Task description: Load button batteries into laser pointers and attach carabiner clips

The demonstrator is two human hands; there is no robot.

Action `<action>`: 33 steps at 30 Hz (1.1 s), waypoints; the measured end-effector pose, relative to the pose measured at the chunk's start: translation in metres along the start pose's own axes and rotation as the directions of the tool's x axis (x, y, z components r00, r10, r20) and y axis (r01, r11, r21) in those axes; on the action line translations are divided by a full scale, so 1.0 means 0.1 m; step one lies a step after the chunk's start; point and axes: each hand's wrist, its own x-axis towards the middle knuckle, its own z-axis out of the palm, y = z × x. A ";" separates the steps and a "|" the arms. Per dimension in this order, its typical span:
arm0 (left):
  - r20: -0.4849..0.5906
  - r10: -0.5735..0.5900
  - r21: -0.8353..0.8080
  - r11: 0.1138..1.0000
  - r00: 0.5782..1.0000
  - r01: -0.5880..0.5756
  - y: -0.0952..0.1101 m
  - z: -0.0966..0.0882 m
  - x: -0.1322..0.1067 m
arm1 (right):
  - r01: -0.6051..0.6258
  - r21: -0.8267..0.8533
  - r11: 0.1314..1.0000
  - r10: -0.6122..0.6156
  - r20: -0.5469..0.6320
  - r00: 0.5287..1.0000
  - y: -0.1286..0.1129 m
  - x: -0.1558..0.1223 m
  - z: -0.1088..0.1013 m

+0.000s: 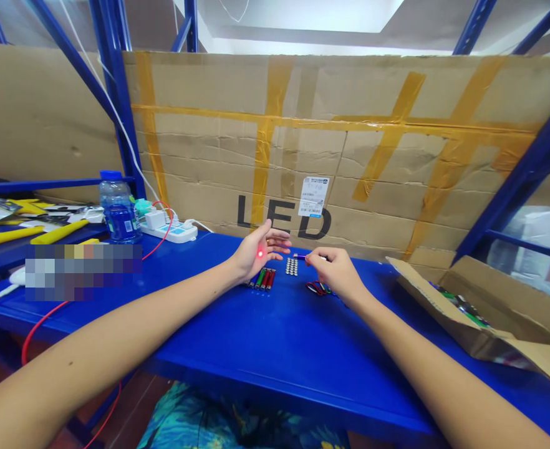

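Note:
My right hand (333,269) is closed around a slim blue-purple laser pointer (299,256), its tip aimed left. A red light spot shows on the palm of my left hand (259,252), which is held up open with fingers apart and nothing in it. Below the left hand, several similar pen-shaped pointers (266,279) in red, green and dark colours lie side by side on the blue table (256,343). Between the hands sits a block of small silver button cells (291,267) in rows. Under my right hand lie key rings or clips (317,288) with red and dark parts, partly covered.
At right stands an open cardboard box (471,337) with colourful pointers inside. A power strip (176,232), a blue-capped bottle (118,209) and yellow-handled tools (60,232) are at left. Red cables (45,321) cross the left side. A cardboard wall (209,156) backs the table.

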 end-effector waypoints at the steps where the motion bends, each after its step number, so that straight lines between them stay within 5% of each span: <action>1: -0.004 -0.002 -0.001 1.000 1.000 0.002 0.00 0.00 0.00 | -0.010 -0.004 1.000 0.010 -0.008 1.000 0.00 0.00 0.00; 19: -0.004 -0.002 0.007 1.000 1.000 0.002 0.01 0.02 -0.01 | -0.112 -0.025 0.993 0.113 0.044 0.993 -0.09 -0.04 0.01; 33: 0.019 -0.005 0.040 0.999 1.000 0.005 -0.01 0.00 0.00 | -0.054 -0.041 0.998 0.056 0.040 0.998 -0.03 -0.02 0.01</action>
